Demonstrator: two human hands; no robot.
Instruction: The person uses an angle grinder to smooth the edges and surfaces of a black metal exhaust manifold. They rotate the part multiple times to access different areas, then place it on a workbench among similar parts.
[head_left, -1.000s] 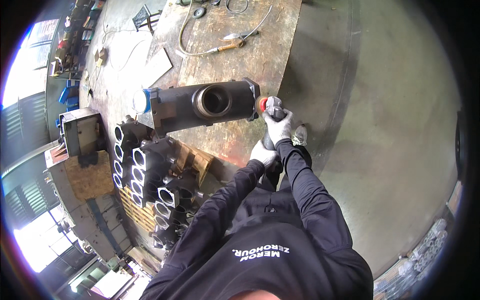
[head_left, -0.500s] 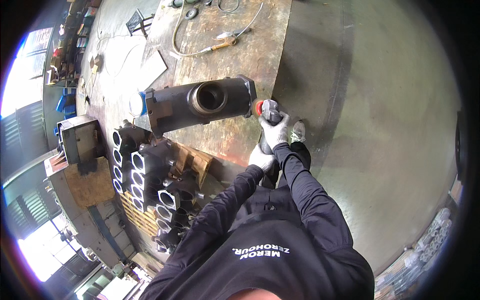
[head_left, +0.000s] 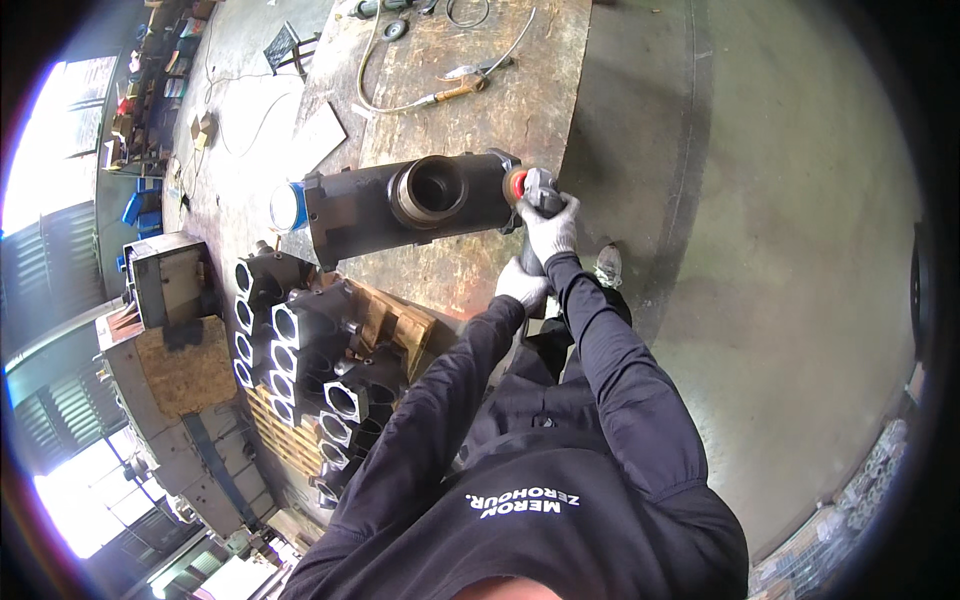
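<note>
An angle grinder (head_left: 541, 184) with a red-centred disc is held in both my gloved hands. My right hand (head_left: 552, 232) wraps round its body just behind the grey head. Lower down, my left hand (head_left: 522, 284) closes on the rear of the grinder. The disc (head_left: 515, 187) is up against the right end flange of a large dark metal housing (head_left: 365, 212); exact contact is too small to make out. This housing lies on a worn wooden table, with a round open neck (head_left: 432, 192) facing up and a blue-rimmed opening (head_left: 288, 207) at its left end.
Several dark castings (head_left: 290, 330) with pale-faced openings stand on wooden pallets (head_left: 285, 432) left of me. On the worn table (head_left: 480, 130) lie a hose with an orange-brown handle (head_left: 462, 88) and a small black wheel (head_left: 396, 30). A machine cabinet (head_left: 170, 280) stands farther left.
My hands and the grinder have shifted slightly up along the housing's end flange. The whole scene has moved a little to the right in view. Both hands keep their grip.
</note>
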